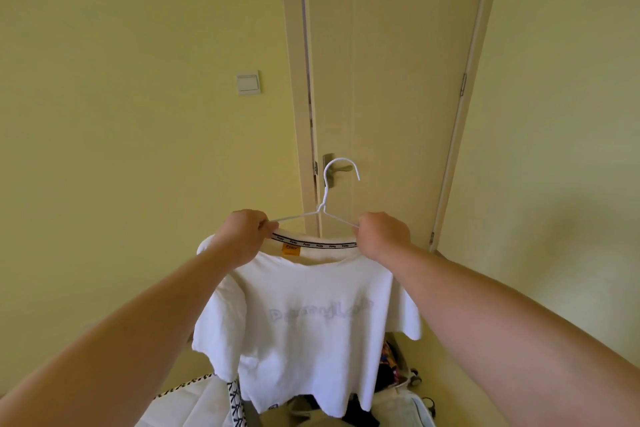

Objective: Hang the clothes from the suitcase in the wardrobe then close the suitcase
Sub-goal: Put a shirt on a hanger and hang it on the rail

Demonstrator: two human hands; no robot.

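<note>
White T-shirt point(304, 322) hangs on wire hanger point(327, 199), held up before closed door point(391, 80). Both left hand point(242, 236) and right hand point(384, 236) curl around hanger arms at collar. Open suitcase point(187, 404) below, partly hidden by shirt.

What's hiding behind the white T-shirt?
Above the T-shirt a door shows, its handle behind the hanger hook. Under the hem, dark clothes and a patterned strap peek out. The door's lower part and the rest of the pile are covered.
</note>
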